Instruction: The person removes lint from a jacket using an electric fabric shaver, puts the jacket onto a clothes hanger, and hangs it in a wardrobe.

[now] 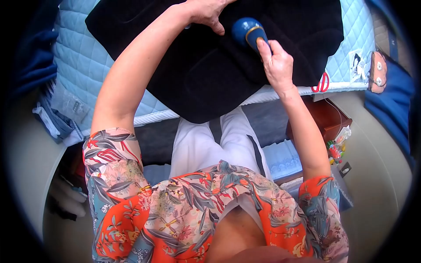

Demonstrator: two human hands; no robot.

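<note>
A black garment [210,74] lies spread over a light blue quilted pad [83,57]. My right hand [276,63] grips the handle of a dark blue brush-like tool with a gold ring [246,30], whose round head rests on the cloth. My left hand [206,13] presses flat on the garment just left of the tool's head, fingers apart, holding nothing.
Red-handled scissors [323,83] lie at the pad's right edge, beside a small printed card [360,63]. A pink pincushion-like item [378,72] sits farther right on blue fabric. A brown box [326,118] stands below the table edge. Folded blue cloth [52,120] hangs at the left.
</note>
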